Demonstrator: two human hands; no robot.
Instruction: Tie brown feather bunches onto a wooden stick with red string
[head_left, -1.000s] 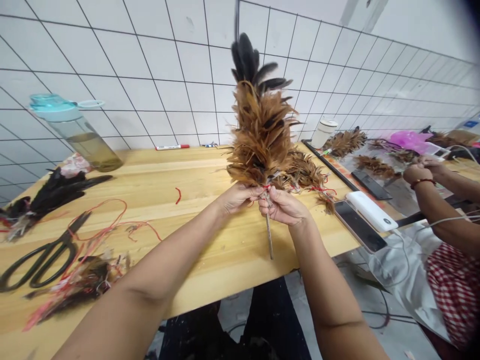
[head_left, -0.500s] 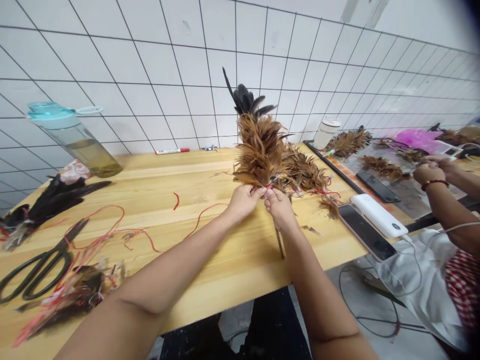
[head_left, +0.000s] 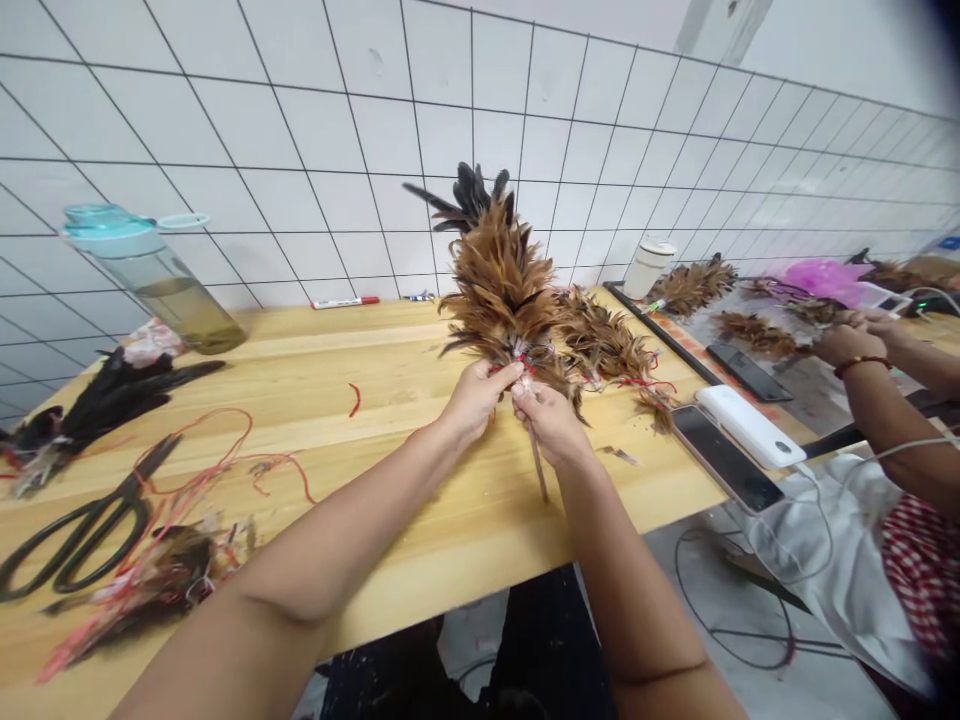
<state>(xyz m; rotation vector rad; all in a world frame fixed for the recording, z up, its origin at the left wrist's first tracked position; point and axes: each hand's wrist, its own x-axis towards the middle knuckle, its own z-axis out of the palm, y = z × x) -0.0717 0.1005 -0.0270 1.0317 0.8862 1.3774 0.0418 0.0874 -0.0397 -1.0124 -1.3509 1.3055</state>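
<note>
A feather duster (head_left: 495,280) of brown feathers with a black tip stands upright over the wooden table (head_left: 420,500). My left hand (head_left: 474,398) pinches its lowest feathers where a red string is wound. My right hand (head_left: 550,422) is closed round the thin stick (head_left: 538,474) just below them, and the stick's end points down at the table. More brown feathers tied with red string (head_left: 611,345) lie just behind my hands.
Black scissors (head_left: 71,525), loose red string (head_left: 225,470) and feather scraps lie at the left, with black feathers (head_left: 105,395) and a water bottle (head_left: 154,280) behind. Two phones (head_left: 724,455) and a white power bank (head_left: 750,425) sit at the right edge. Another person's arms (head_left: 877,390) work at the right.
The duster has come lower and tilted slightly left, and its feathers have turned. Both hands stay on its base and have shifted a little to the left.
</note>
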